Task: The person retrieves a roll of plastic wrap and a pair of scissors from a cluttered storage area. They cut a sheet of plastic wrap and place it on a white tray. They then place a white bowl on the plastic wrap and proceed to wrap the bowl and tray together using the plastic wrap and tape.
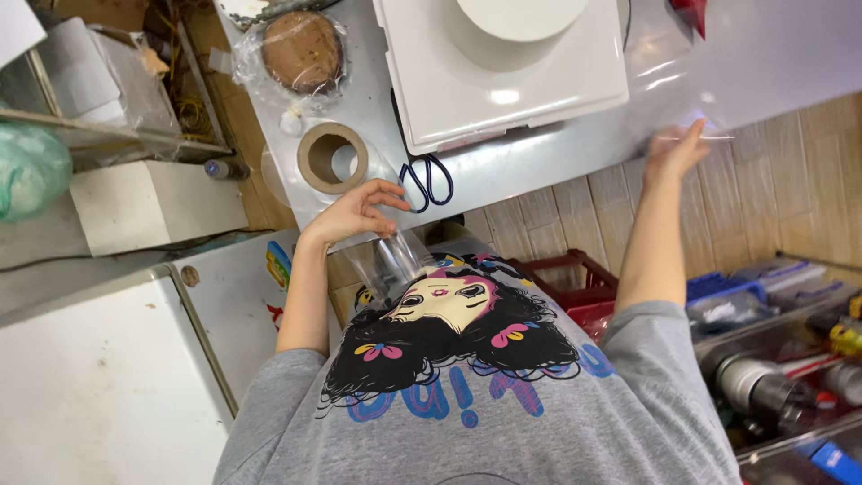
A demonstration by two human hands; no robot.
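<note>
While the clear plastic film (539, 171) hangs stretched in front of the metal table (772, 54), both hands grip it at opposite ends. The left hand (359, 211), at the table's near edge beside the cardboard tape core (331, 158), pinches a gathered corner with curled fingers. The right hand (675, 148), at the same edge further along, appears to pinch the far end; motion blur leaves the finger state uncertain. Black-handled scissors (427, 182) lie on the table between them. Judgement: the film is light, limp, slippery and crease-prone; its edges and corners offer the surest hold.
</note>
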